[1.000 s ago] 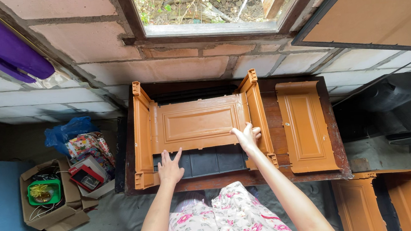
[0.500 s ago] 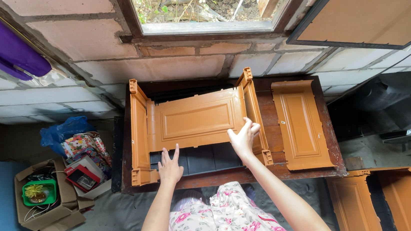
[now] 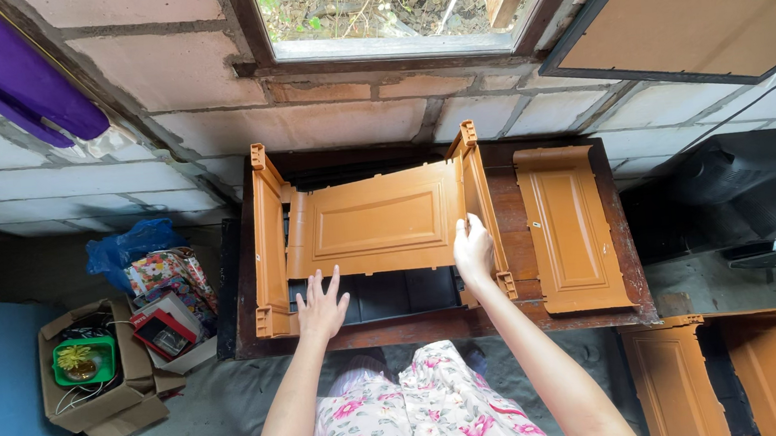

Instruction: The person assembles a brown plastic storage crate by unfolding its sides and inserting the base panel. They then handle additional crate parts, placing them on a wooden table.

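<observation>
- The left hand (image 3: pixel 320 302) is flat with its fingers spread apart. It rests near the bottom edge of the middle orange panel (image 3: pixel 379 221) and over the black part (image 3: pixel 395 295) under it. It holds nothing.
- The right hand (image 3: pixel 473 248) grips the bottom right corner of the middle orange panel, just where it meets the right side panel (image 3: pixel 479 202). Its fingers are curled together on that edge.
- The middle orange panel sits tilted between two orange side panels that stand up on their edges. The left side panel (image 3: pixel 267 244) is on one side and the right side panel is on the other.
- All these parts sit on a dark wooden table (image 3: pixel 621 271) against a grey block wall (image 3: pixel 208 121), under a window (image 3: pixel 377 6).
- A loose orange panel (image 3: pixel 571 229) lies flat on the table, just to the right of the right side panel.
- More orange panels (image 3: pixel 735 379) lie on the floor at the bottom right.
- A cardboard box (image 3: pixel 95 374) with a green tub (image 3: pixel 82 361) inside sits on the floor to the left, next to a blue bag (image 3: pixel 130 250).
- A purple cloth (image 3: pixel 4 75) hangs at the top left.
</observation>
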